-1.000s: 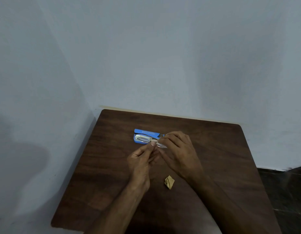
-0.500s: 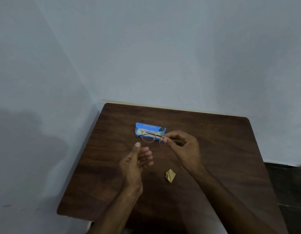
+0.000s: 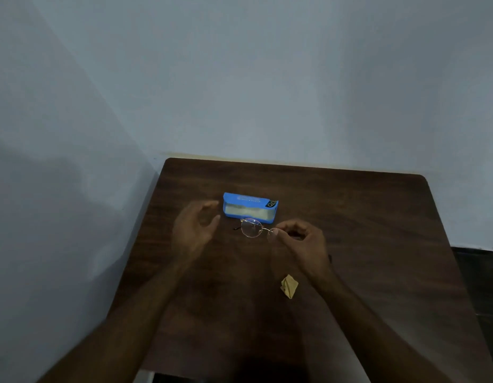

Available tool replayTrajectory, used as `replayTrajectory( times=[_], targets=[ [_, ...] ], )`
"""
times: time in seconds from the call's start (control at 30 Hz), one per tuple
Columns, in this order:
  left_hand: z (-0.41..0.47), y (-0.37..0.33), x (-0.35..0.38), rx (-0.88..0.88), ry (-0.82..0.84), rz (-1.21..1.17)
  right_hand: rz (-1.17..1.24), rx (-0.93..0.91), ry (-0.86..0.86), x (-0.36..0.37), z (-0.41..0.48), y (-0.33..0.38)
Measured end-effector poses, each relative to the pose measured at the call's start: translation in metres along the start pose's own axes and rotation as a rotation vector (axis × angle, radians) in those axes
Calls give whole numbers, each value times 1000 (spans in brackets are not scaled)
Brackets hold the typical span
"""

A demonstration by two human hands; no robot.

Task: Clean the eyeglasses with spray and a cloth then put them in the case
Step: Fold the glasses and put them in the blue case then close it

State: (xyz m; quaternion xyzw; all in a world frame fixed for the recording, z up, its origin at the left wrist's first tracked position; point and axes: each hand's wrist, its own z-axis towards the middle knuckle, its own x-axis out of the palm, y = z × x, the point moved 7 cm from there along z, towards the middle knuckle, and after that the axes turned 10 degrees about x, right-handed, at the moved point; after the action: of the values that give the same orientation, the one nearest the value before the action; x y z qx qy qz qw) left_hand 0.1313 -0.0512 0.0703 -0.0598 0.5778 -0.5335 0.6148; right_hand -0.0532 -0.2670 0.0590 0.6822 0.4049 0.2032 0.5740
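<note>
Round thin-rimmed eyeglasses [image 3: 252, 228] hang just above the table, pinched at their right lens by my right hand [image 3: 300, 244]. Behind them lies a blue case [image 3: 250, 208], open, with a pale lining showing. My left hand [image 3: 194, 230] hovers to the left of the case and glasses, fingers spread and curled, holding nothing. A small crumpled yellow cloth [image 3: 289, 286] rests on the table nearer to me, below my right wrist. No spray bottle is in view.
The dark wooden table [image 3: 364, 244] stands in a corner, with grey walls close behind and to the left. A dark floor shows past its right edge.
My left hand let go of the glasses and moved left, opening. My right hand drew the glasses out of the case and now holds them in front of it.
</note>
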Motion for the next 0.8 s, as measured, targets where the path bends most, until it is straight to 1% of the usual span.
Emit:
replayTrajectory(
  times=[0.1,0.2,0.3,0.37,0.43,0.57,0.7,0.8],
  targets=[
    [46,15,34,142,252,82,-22,31,22,11,16,-9],
    [78,28,67,183,521,234,-39,42,21,20,31,-15],
    [99,38,83,187,694,370,-44,85,19,29,48,-24],
    [108,48,89,177,767,389,-51,114,38,35,57,-28],
    [116,59,91,158,784,325,-75,128,48,41,66,-29],
    [121,76,87,92,709,112,-103,134,32,47,82,-33],
    [114,90,84,6,661,-4,-138,111,14,51,94,-36],
    [110,92,82,8,639,-58,-165,126,22,55,102,-39]
  ],
)
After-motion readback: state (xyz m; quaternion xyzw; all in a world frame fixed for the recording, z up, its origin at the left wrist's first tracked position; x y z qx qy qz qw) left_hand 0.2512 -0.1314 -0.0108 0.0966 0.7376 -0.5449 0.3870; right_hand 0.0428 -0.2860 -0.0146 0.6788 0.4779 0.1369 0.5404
